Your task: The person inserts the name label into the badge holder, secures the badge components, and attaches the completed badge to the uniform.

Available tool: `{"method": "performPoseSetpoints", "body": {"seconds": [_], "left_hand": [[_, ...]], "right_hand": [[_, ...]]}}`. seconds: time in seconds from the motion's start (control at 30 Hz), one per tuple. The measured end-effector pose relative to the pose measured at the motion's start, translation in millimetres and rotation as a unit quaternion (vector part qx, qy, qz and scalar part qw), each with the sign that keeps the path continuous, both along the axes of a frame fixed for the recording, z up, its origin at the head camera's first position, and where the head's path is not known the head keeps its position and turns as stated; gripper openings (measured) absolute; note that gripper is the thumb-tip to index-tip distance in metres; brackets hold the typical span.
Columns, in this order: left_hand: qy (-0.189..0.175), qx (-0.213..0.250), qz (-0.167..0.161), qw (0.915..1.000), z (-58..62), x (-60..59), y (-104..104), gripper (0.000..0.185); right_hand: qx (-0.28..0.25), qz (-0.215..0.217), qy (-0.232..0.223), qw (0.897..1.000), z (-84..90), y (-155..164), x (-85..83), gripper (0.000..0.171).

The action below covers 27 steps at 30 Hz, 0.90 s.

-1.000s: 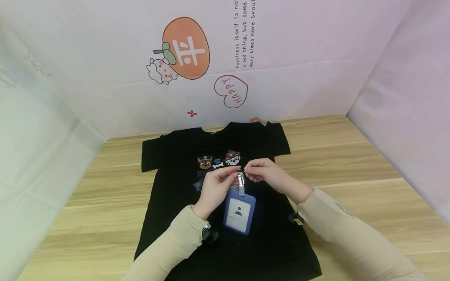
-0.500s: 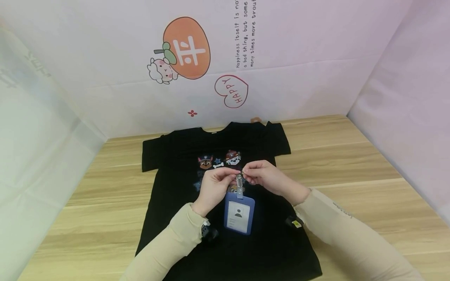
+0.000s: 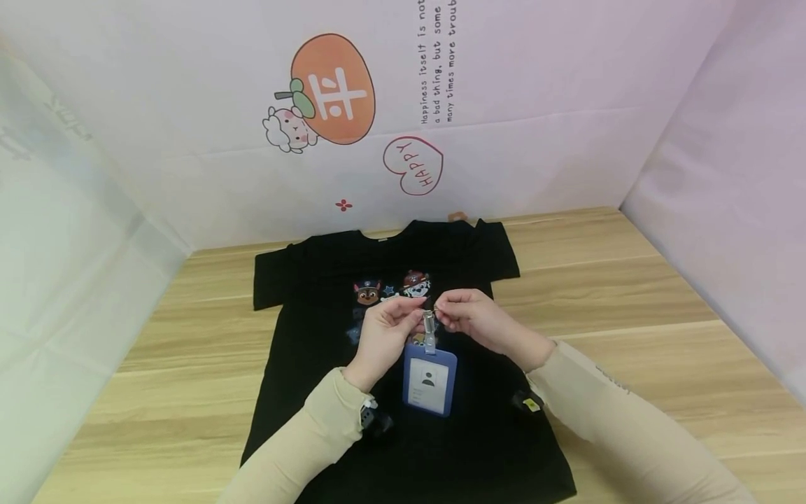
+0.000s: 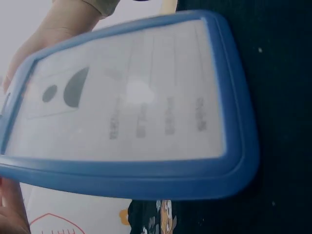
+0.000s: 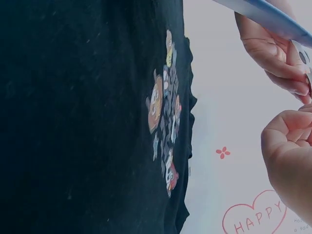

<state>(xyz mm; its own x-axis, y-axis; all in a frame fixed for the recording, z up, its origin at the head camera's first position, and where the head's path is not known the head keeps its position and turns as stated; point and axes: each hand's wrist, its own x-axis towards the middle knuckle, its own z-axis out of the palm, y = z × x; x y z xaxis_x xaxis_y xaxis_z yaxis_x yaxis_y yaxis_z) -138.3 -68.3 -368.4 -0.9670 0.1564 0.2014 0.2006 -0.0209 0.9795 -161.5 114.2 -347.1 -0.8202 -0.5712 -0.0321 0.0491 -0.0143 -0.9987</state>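
Observation:
A blue badge holder (image 3: 430, 381) with a white card hangs by a strap from a metal clip (image 3: 429, 322), above a black T-shirt (image 3: 302, 420). My left hand (image 3: 385, 339) pinches the clip between thumb and fingers. From the other side, my right hand (image 3: 478, 322) pinches a thin metal piece at the clip's top; its exact shape is too small to tell. The holder's blue frame (image 4: 239, 126) fills much of the left wrist view. In the right wrist view, the left hand (image 5: 270, 51) and right hand (image 5: 292, 156) meet at the right edge, fingertips partly cut off.
The T-shirt lies spread, with cartoon dogs (image 3: 368, 292) printed on its chest. Beneath it is a wood-grain table (image 3: 598, 280). White printed cloth (image 3: 504, 161) stands behind the table and along both sides.
The badge holder hung tilted a second ago and now hangs straighter. My right hand has shifted slightly down and left. Both hands keep their pinch at the clip.

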Motion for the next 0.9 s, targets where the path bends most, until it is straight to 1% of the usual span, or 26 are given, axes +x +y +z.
{"method": "performPoseSetpoints", "body": {"seconds": [0.1, 0.17, 0.27, 0.33, 0.47, 0.53, 0.63, 0.73, 0.8, 0.9], "left_hand": [[-0.037, 0.004, -0.003, 0.9993, -3.0, -4.4, 2, 0.023], [-0.062, -0.001, -0.004, 0.9981, -4.9, -7.7, 4, 0.023], [-0.090, -0.005, -0.007, 0.9959, -7.5, -12.3, 6, 0.022], [-0.098, -0.003, -0.009, 0.9951, -9.1, -14.9, 7, 0.022], [-0.108, 0.016, -0.009, 0.9940, -11.9, -20.3, 8, 0.020], [-0.116, 0.021, -0.008, 0.9930, -12.6, -23.2, 7, 0.020], [-0.133, 0.027, -0.003, 0.9907, -13.0, -27.9, 7, 0.019], [-0.149, 0.030, -0.002, 0.9883, -13.4, -33.0, 8, 0.018], [-0.158, 0.031, -0.003, 0.9870, -13.7, -35.8, 8, 0.019], [-0.169, 0.025, -0.007, 0.9852, -14.0, -39.2, 8, 0.020]], "right_hand": [[0.008, -0.014, -0.001, 1.000, -3.5, 2, -4.0, 0.029], [0.022, -0.024, -0.005, 0.999, -5.7, 5, -7.7, 0.026], [0.048, -0.032, -0.007, 0.998, -9.0, 9, -14.0, 0.023], [0.059, -0.033, -0.008, 0.998, -10.4, 11, -17.7, 0.021], [0.074, -0.036, -0.005, 0.997, -10.8, 15, -24.1, 0.019], [0.085, -0.040, -0.007, 0.996, -9.4, 18, -27.8, 0.020], [0.100, -0.048, -0.010, 0.994, -7.7, 22, -37.8, 0.024], [0.114, -0.066, -0.014, 0.991, -6.6, 29, -50.4, 0.023], [0.123, -0.086, -0.016, 0.989, -6.0, 32, -57.5, 0.022], [0.143, -0.112, -0.018, 0.983, -7.2, 34, -65.9, 0.026]]}}
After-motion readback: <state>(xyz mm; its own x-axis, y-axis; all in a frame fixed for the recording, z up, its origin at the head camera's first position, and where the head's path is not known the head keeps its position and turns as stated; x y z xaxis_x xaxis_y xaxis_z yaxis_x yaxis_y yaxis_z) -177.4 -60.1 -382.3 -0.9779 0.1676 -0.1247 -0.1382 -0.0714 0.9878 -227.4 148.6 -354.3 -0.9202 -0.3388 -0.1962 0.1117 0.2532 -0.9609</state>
